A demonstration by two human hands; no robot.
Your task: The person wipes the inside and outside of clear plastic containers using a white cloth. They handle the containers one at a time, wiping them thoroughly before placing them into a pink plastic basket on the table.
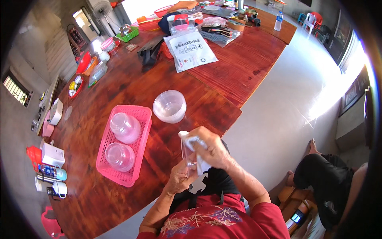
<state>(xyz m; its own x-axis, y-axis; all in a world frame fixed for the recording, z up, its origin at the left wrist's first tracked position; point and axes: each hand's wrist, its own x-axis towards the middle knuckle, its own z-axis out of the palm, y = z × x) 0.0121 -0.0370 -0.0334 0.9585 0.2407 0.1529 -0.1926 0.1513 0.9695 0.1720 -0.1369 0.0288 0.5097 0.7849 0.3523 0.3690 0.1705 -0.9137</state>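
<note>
Wiping seems unfinished: the left hand (pixel 181 178) grips a clear plastic container (pixel 185 152), the right hand (pixel 210 148) a crumpled white cloth (pixel 203 164).

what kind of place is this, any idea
Probably a room in a home, perhaps a dining or living area, though a small workshop is possible: a large wooden table spread with household things, a standing fan and plastic stools.

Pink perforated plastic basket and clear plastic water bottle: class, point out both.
Pink perforated plastic basket (pixel 142 148), head view: right-hand wall.
Clear plastic water bottle (pixel 278 23), head view: middle of its body.
</note>
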